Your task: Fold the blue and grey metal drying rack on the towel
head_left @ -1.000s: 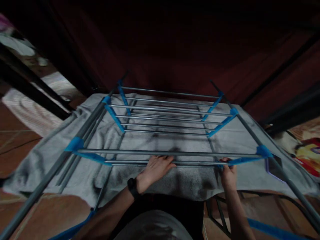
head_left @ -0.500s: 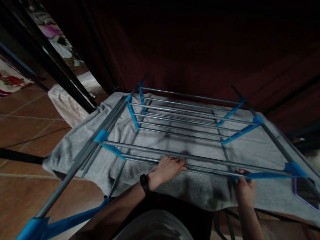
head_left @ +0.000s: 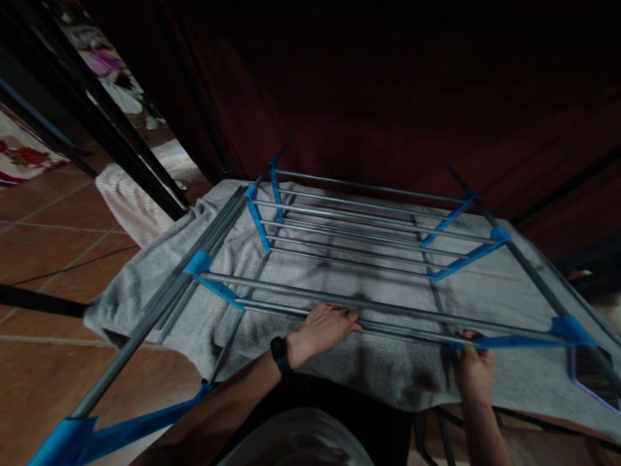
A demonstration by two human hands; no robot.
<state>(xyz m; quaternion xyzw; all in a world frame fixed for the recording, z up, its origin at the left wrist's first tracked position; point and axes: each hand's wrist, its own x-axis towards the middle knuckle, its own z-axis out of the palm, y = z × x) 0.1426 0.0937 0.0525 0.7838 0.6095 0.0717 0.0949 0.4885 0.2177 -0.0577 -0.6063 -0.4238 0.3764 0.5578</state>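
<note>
From afar, my left hand (head_left: 330,327) curls over 1 thin grey metal bar (head_left: 402,330) while my right hand (head_left: 475,369) pinches its end, likely steadying the blue-plastic-cornered rack (head_left: 388,308) over the fluffy grey cloth (head_left: 383,382), near its front edge.

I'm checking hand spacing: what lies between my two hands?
In the head view, metal rods run between left hand and right hand, with grey cloth beneath.

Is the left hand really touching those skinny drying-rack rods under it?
Touching: the head view shows the left hand lying across the drying-rack rods, its fingers bent over them with no gap showing.
</note>
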